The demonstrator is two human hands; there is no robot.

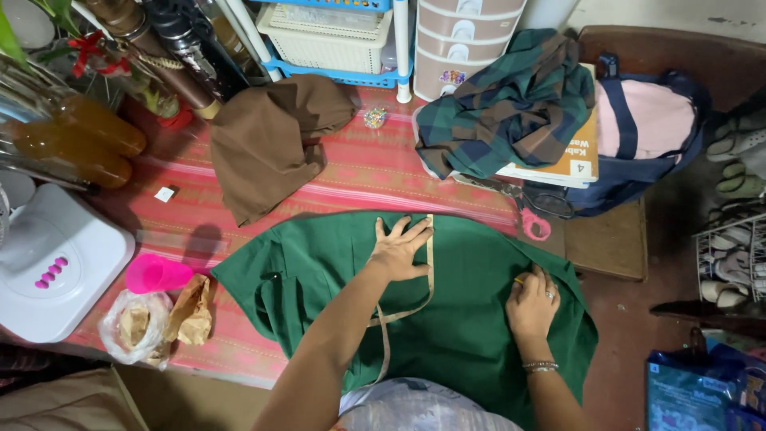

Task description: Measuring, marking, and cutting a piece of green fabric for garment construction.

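The left hand [399, 249] is lying flat, palm down, fingers spreading wide; the right hand [533, 303] is curling, fingertips pinching together.

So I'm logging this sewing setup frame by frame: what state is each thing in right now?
Green fabric: spread flat on the mat.
Measuring tape: laid along the fabric, pinned under the left hand.
Right hand: resting on the fabric, pinching something small and yellow.
Brown cloth: crumpled.
Plaid cloth: bunched over a book.
Pink-handled scissors: lying unused.
Pink cup: tipped on its side.
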